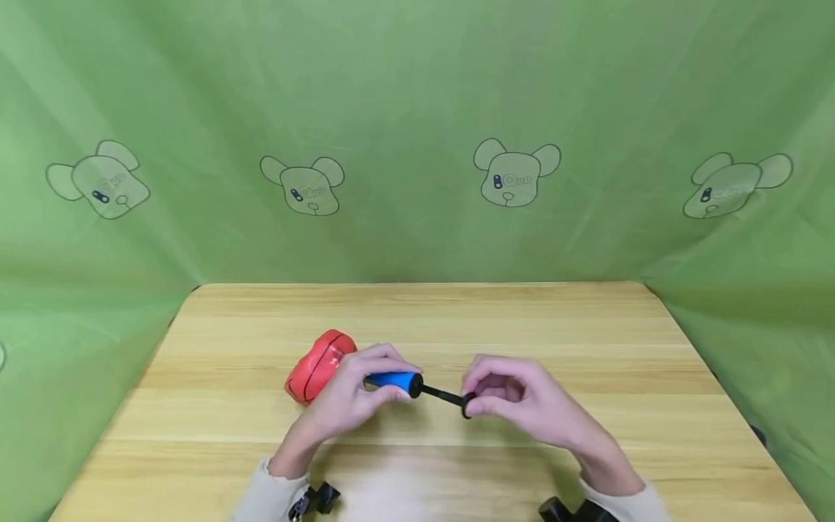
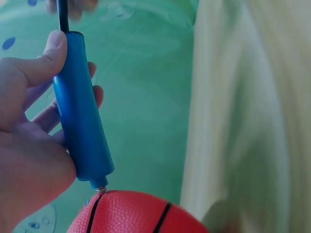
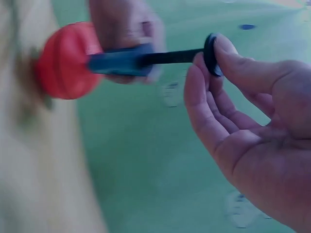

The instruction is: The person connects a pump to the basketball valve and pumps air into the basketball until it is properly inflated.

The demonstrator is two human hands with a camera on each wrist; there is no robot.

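A blue hand pump lies across between both hands, its black rod drawn partway out of the barrel. My left hand grips the barrel, thumb along one side and fingers round the other. With thumb and fingertips, my right hand pinches the round black handle at the rod's end. At the barrel's other end a short metal needle meets a red ball with black lines. In the head view the ball looks dented and misshapen, partly hidden behind the left hand.
Under the hands is a light wooden table. A green curtain printed with bear heads hangs behind it and down both sides. Black wrist camera mounts show near the sleeves at the front.
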